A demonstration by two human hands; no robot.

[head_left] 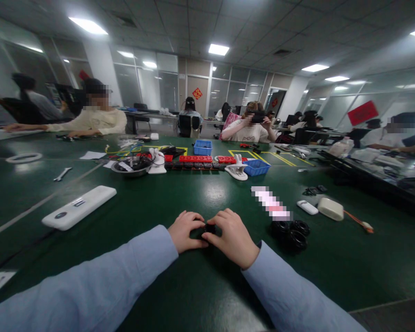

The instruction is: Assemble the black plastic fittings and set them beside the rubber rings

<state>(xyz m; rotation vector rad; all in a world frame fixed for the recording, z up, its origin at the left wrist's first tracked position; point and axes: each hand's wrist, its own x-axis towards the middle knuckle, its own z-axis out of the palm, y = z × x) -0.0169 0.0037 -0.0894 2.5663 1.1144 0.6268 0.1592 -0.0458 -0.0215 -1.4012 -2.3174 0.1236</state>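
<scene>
Near the middle of the green table (152, 198), a small black part (210, 228) sits between my two hands, low over the surface or resting on it. My left hand (186, 232) curves round its left side, thumb and fingers closing on it. From the right, my right hand (234, 237) pinches the same part between thumb and fingers. The fingers cover much of it, so its exact kind does not show. To the right of my right hand lie several black rings (296, 240) in a cluster, beside a blurred-out flat item (270, 203).
A white power strip (79, 207) and a wrench (62, 174) lie left. Farther back are a metal bowl (131, 172), a row of red and black blocks (197, 162), a white clamp (237, 168) and blue bins (257, 167). A beige case (330, 209) lies right. People sit across the table.
</scene>
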